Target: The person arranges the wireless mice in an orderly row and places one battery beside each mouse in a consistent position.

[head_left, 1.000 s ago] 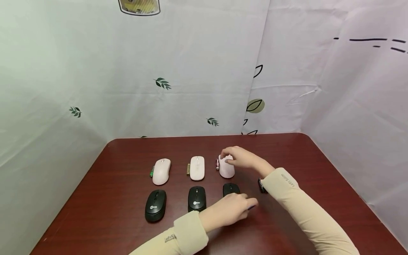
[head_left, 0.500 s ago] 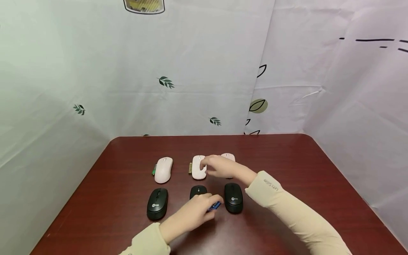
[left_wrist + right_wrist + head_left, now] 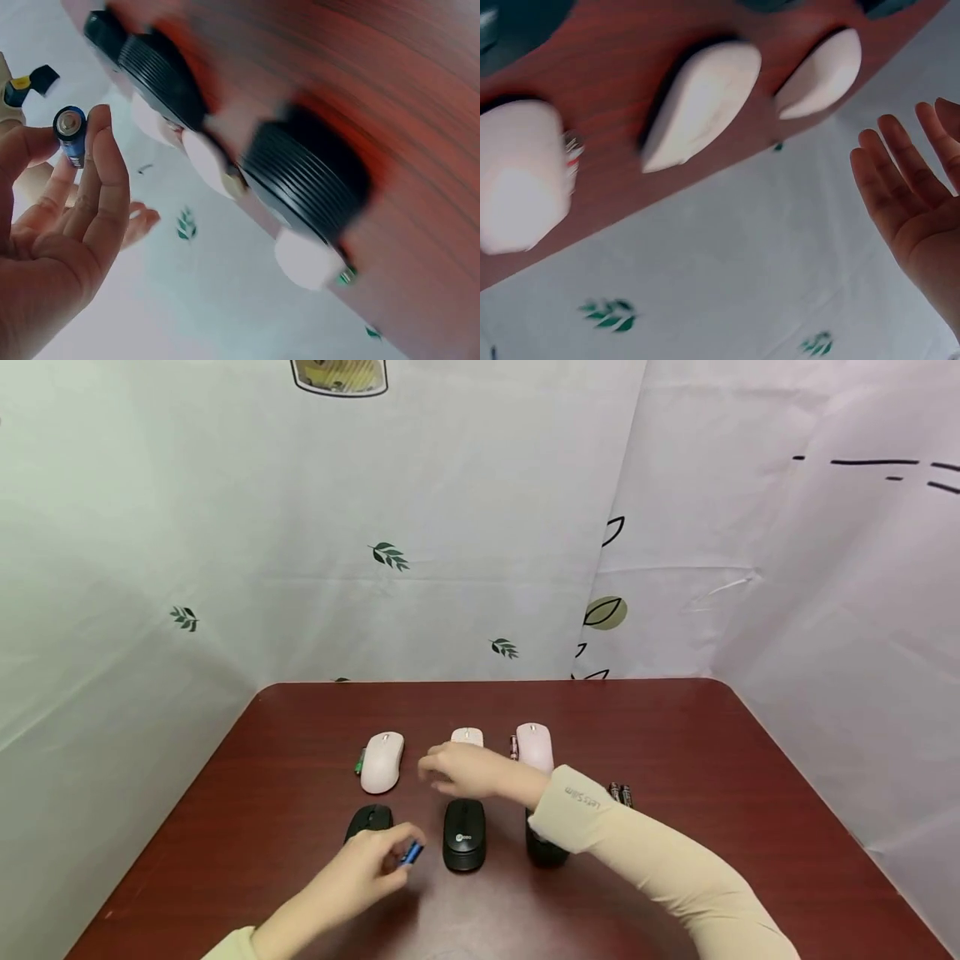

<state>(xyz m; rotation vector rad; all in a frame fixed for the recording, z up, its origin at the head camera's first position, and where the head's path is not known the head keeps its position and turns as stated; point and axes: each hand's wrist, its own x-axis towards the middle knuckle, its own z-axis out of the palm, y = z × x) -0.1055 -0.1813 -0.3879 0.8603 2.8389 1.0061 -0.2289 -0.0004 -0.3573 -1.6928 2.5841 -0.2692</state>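
In the head view my left hand (image 3: 363, 872) hovers by the left black computer mouse (image 3: 369, 817), hiding its near part. Thumb and fingertips pinch a blue battery (image 3: 412, 853), whose end shows in the left wrist view (image 3: 71, 127). My right hand (image 3: 472, 770) is over the middle white mouse (image 3: 468, 737), covering most of it. Its fingers look loosely extended and hold nothing, as the right wrist view of the hand (image 3: 919, 199) shows. Between the hands lies the middle black mouse (image 3: 464, 835). A right black mouse (image 3: 547, 852) is partly behind the right sleeve.
A white mouse (image 3: 382, 762) with a green battery (image 3: 359, 763) lies at left. A pinkish mouse (image 3: 535, 745) has a red-and-silver battery (image 3: 513, 747) beside it. Two dark batteries (image 3: 620, 794) lie beyond the right sleeve. Patterned white cloth (image 3: 435, 518) hangs behind the table (image 3: 660, 718).
Both hands have moved left across the rows of mice, the left one carrying the blue battery. The pinkish mouse and the dark batteries now show; the middle white mouse is mostly covered.
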